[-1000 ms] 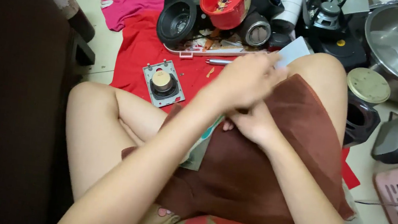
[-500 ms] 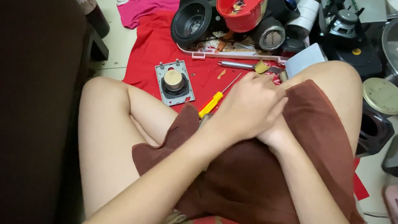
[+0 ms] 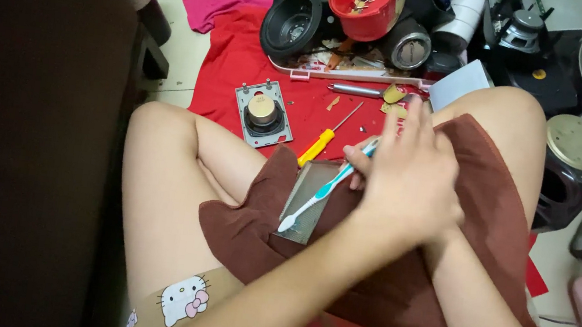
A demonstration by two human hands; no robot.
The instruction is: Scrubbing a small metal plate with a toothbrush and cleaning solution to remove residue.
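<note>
Left hand [image 3: 407, 178] lies over the right hand [image 3: 359, 166], fingers spread flat — released, grasping nothing visible. The right hand is mostly hidden beneath it; its fingertips pinch the handle of a toothbrush [image 3: 321, 191], whose white head points down and away from the hands onto a grey plate [image 3: 304, 209]. The plate rests on a brown cloth [image 3: 492, 210] draped over the lap, just left of the hands. Beyond the hands — a yellow screwdriver [image 3: 322, 142] and a small speaker [image 3: 263, 113] on a red cloth [image 3: 233, 60] on the floor.
</note>
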